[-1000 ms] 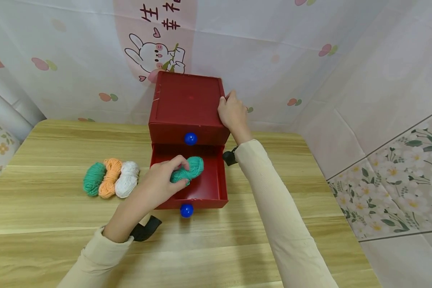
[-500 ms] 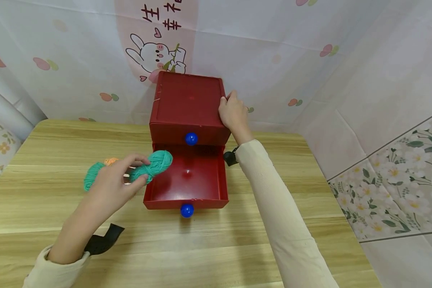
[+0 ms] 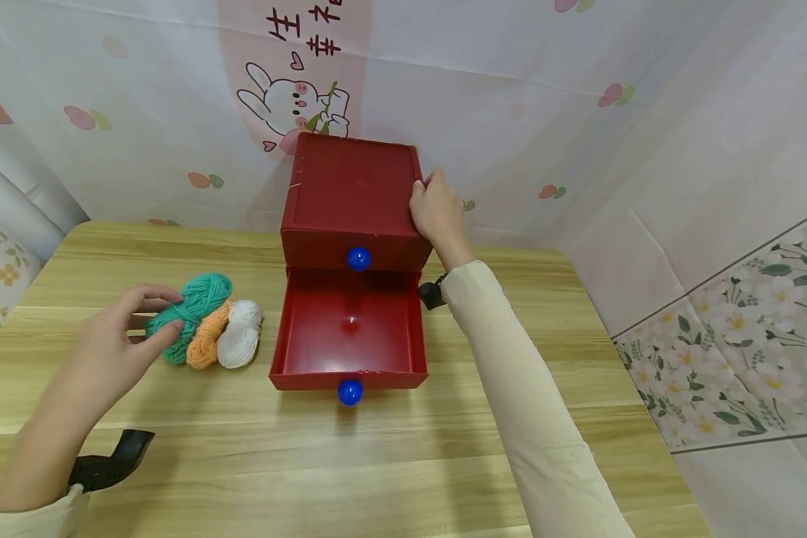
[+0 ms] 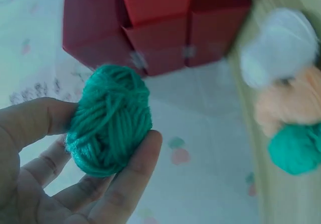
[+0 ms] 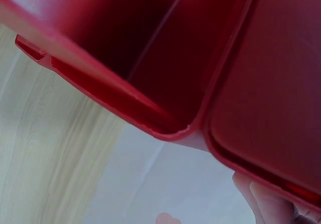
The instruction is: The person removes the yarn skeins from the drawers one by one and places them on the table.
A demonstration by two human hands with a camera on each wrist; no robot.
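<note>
A skein of green yarn [image 3: 195,305] is pinched between the thumb and fingers of my left hand [image 3: 117,340]. It is above a row of yarn skeins: a green one [image 3: 176,354], mostly hidden beneath, an orange one [image 3: 207,338] and a white one [image 3: 239,334]. My right hand [image 3: 439,211] grips the top right edge of a red drawer cabinet [image 3: 353,183]. In the right wrist view only some of its fingers [image 5: 271,204] show beside the cabinet. The lower drawer [image 3: 348,329] is pulled out, with nothing inside its visible part.
Blue round knobs mark the upper drawer [image 3: 316,250], which is closed, and the lower one. The cabinet stands on a wooden table [image 3: 255,463] against a printed curtain [image 3: 477,97]. A tiled wall [image 3: 733,336] rises on the right.
My left hand has lifted the green skein out of the lower drawer and carried it left, over the row of skeins. The right hand has stayed on the cabinet.
</note>
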